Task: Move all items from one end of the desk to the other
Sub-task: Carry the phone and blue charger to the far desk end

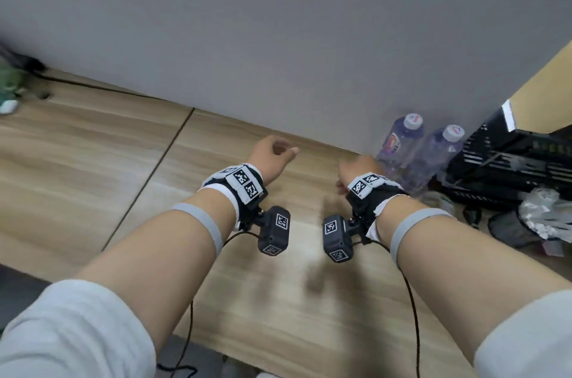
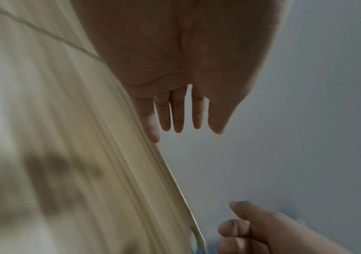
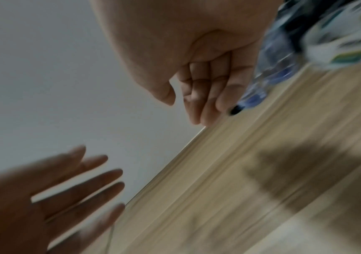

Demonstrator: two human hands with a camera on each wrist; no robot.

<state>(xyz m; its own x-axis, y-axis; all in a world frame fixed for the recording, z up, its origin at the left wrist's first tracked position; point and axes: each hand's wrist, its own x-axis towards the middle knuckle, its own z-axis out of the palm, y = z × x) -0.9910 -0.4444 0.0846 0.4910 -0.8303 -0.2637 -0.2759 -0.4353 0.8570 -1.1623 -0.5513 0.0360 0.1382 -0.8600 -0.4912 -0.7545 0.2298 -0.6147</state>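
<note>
Two clear water bottles with white caps, one (image 1: 400,139) left of the other (image 1: 439,154), stand against the grey partition at the desk's right end. Beside them lie a black slatted rack (image 1: 507,167) and a crumpled pile of wrappers and dark cloth (image 1: 538,222). My left hand (image 1: 274,151) hovers over the wooden desk (image 1: 93,160) near the partition, fingers straight and empty (image 2: 179,116). My right hand (image 1: 356,170) hangs just left of the bottles, fingers loosely extended and holding nothing (image 3: 205,96). A bottle (image 3: 271,68) shows blurred beside its fingers.
A grey partition (image 1: 278,21) walls the desk's far edge. At the far left sit a green object (image 1: 10,80), a small white item (image 1: 8,106) and a black cable (image 1: 93,88). A seam (image 1: 154,176) crosses the desk. Wrist camera cables hang over the near edge.
</note>
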